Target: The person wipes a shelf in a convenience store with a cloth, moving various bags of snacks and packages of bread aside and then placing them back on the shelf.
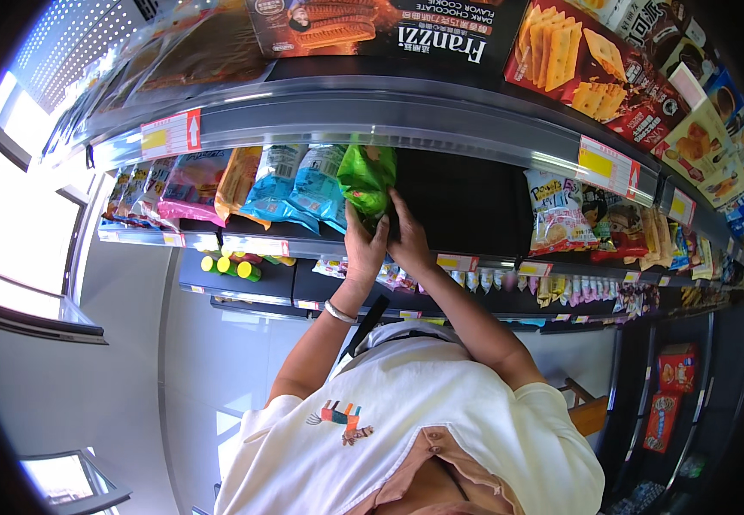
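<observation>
On a dark store shelf, both my hands are on a green snack bag [368, 177], which stands at the right end of a row of bags. My left hand [365, 248] grips its lower left side and wears a silvery bangle at the wrist. My right hand [408, 238] holds the bag's lower right side. Directly left of the green bag are light blue snack bags [318, 187], then an orange-yellow bag [238, 183] and a pink bag [193, 187]. The fingers partly hide the bag's bottom.
A shelf edge with price tags [171, 134] runs just above the bags. Boxed cookies [378, 29] and a red cracker box [594, 71] sit on the upper shelf. Farther right stands a white snack bag [558, 215]. Lower shelves hold yellow-capped containers [249, 271] and small packets.
</observation>
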`<state>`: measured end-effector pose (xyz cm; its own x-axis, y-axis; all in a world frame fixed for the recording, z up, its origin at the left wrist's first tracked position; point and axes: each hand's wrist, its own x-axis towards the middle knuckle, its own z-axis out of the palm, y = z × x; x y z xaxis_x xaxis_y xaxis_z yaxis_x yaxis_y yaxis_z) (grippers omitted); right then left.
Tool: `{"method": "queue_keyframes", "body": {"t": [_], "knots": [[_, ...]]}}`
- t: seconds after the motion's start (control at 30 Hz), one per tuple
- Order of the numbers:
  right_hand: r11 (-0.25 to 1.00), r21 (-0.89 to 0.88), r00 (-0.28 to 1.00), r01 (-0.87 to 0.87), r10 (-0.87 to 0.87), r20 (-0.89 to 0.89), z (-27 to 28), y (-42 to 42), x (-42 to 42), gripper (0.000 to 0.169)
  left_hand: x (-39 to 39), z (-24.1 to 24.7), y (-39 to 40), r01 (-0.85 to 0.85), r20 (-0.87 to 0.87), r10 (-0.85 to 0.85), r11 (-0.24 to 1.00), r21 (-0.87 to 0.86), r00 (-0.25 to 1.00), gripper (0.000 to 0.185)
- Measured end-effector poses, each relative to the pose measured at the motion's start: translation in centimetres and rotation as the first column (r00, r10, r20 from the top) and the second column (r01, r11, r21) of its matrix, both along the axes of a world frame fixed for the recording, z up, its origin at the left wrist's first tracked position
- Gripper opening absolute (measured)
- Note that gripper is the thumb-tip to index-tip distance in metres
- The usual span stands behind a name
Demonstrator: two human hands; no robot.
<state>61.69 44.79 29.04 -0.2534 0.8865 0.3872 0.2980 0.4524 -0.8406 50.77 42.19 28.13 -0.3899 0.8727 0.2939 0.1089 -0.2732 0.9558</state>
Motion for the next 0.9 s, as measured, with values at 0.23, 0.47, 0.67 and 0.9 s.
{"method": "queue_keyframes", "body": {"t": [0.23, 0.47, 0.67, 0.9], "knots": [[1.0, 0.014, 1.0, 0.009, -0.009, 0.012, 0.1, 0.1, 0.1, 0.083, -0.2, 0.0, -1.3, 0.122, 0.105, -0.133, 0.987, 0.1, 0.986, 0.076], [0.978, -0.127, 0.983, 0.165, -0.174, -0.061, -0.3, -0.7, 2.7, 0.081, -0.3, 2.4, -6.5, 0.065, -0.198, -0.049, 0.995, 0.078, 0.979, 0.062], [0.895, -0.348, 0.884, 0.28, -0.382, -0.271, -0.4, -2.1, 6.8, 0.071, 1.3, 3.5, -5.7, 0.292, -0.397, -0.243, 0.954, 0.066, 0.885, 0.04], [0.865, -0.373, 0.646, 0.335, -0.499, -0.578, 0.7, -5.1, 14.8, 0.055, 5.5, 3.9, -3.4, 0.506, -0.477, -0.466, 0.861, -0.052, 0.745, 0.036]]}}
